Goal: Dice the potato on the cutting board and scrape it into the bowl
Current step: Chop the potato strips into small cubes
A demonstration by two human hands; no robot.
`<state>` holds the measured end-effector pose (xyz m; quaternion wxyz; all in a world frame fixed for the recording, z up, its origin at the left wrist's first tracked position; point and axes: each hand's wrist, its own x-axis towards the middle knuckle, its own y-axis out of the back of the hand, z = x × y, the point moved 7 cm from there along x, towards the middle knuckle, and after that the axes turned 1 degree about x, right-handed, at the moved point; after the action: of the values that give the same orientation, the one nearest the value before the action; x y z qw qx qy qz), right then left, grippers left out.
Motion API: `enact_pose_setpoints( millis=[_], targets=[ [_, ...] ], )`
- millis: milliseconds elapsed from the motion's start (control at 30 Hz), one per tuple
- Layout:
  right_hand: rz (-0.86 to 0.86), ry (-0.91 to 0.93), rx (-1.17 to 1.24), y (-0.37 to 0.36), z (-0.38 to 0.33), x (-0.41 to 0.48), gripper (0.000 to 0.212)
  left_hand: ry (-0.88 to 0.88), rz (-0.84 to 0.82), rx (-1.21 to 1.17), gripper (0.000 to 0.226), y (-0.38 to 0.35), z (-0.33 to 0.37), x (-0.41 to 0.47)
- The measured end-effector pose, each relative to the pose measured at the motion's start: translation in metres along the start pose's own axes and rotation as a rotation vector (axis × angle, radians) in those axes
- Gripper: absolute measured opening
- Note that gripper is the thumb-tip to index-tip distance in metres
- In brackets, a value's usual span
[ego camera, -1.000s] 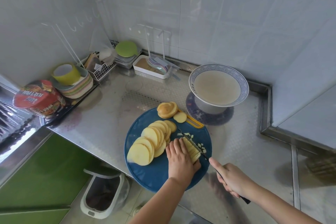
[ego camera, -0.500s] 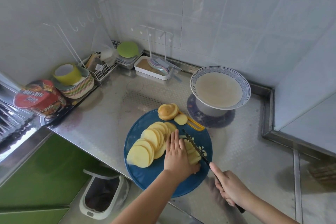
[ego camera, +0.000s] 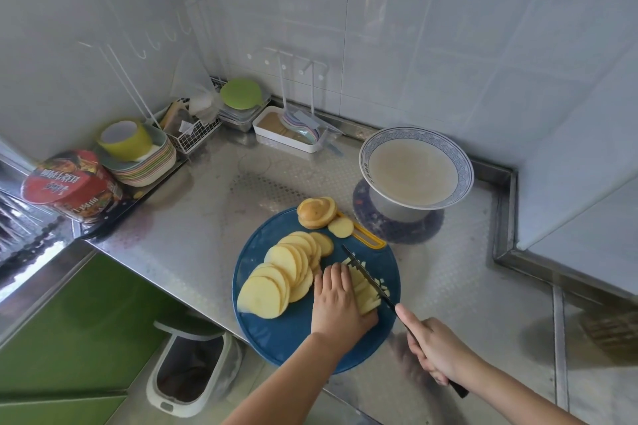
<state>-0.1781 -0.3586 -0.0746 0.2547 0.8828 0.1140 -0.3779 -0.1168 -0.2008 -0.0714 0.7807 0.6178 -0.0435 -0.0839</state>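
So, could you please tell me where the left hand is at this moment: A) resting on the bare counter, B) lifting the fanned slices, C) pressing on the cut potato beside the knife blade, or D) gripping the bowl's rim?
C: the left hand lies flat on the cut potato stack on the cutting board, right beside the knife held by the right hand.

From here, the left hand hides the near side of the pale yellow potato strips. The slim black knife has most of its handle buried in the right hand. I can't read the blurred print on the red instant-noodle cup.
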Motion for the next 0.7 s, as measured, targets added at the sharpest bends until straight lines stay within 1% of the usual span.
enact_pose_setpoints(
  millis=[133,400,700],
  targets=[
    [-0.049,-0.024,-0.024,0.004,-0.003,-0.002,0.068,0.013,-0.018,0.031,0.089,-0.001,0.000,-0.001],
    [-0.034,-0.073,-0.132,-0.001,-0.009,-0.001,0.070,0.011,-0.001,0.045,0.086,-0.003,0.001,0.000],
    [-0.070,-0.164,-0.131,0.001,-0.014,0.001,0.068,0.005,0.000,0.071,0.087,-0.004,0.002,0.003]
  ],
)
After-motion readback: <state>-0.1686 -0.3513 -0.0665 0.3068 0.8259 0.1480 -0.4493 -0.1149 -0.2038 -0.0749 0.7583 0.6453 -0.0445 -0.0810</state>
